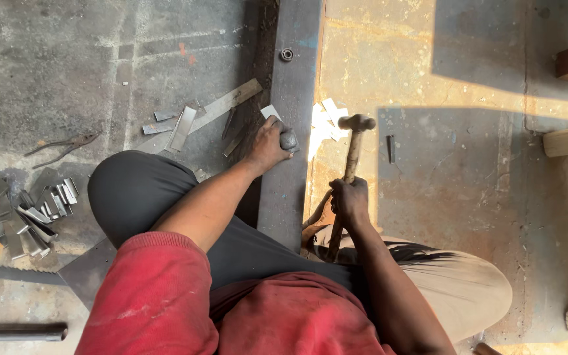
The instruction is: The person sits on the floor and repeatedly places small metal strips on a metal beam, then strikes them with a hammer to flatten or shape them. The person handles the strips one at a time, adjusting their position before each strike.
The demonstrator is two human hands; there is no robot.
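Grip first: left hand [267,146] is closed round a short steel punch or chisel [288,139], its tip down on a small metal piece [271,110] lying on the long steel bar [290,125] that serves as anvil on the floor. Right hand [350,200] is wrapped tight round the wooden handle, mid-shaft, of a ball-peen hammer [356,123], head raised just right of the punch, not touching it.

To do this well, imo: keep the punch upright, fingers below its struck end, thumb clear. Holding nearer the handle end would give more swing; mid-shaft gives control, so fine for light taps. Bring the hammer face square onto the punch top, w/ the eye on the tip, not the head. The workpiece is small & loose, so it could skip off the bar; press down w/ the punch before the blow.

Nearby: pale cut pieces [327,121] on the sunlit floor beside the bar, grey strip offcuts [34,210] far left, pliers [60,148], flat strip [221,105], hacksaw blade [8,273] at lower left.
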